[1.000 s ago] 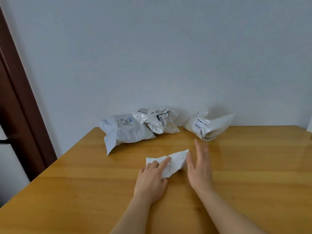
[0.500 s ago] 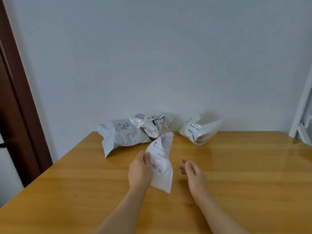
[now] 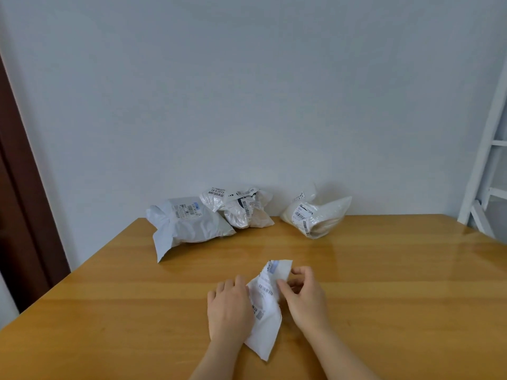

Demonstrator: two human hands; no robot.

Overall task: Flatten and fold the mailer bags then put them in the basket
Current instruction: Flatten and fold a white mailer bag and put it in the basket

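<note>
The left hand (image 3: 229,307) holds the left edge of a small white mailer bag (image 3: 264,311), its fingers curled over that edge with the knuckles facing up. The right hand (image 3: 304,296) grips the bag's right side higher up, thumb and fingers pinching the plastic near the top corner, which stands up a little and folds over. The bag runs lengthwise away from the person between the two hands, its printed label (barcodes and a small blue patch) facing up; its near end points toward the person. Whether the bag lies flat on the bench (image 3: 137,311) or is lifted slightly off it cannot be told for sure.

Three more mailer bags sit in a row at the far edge of the wooden bench, against the pale wall (image 3: 247,91). The grey bag (image 3: 186,226) on the left is puffy, with a label on top and a loose flap hanging toward the near side. Touching it on the right is a crumpled white bag (image 3: 241,209) with several labels. The third bag (image 3: 318,215), cream and translucent, lies apart to the right, label facing forward. A dark brown door frame (image 3: 19,201) stands at the left, and a white ladder-like frame (image 3: 488,160) at the far right.
</note>
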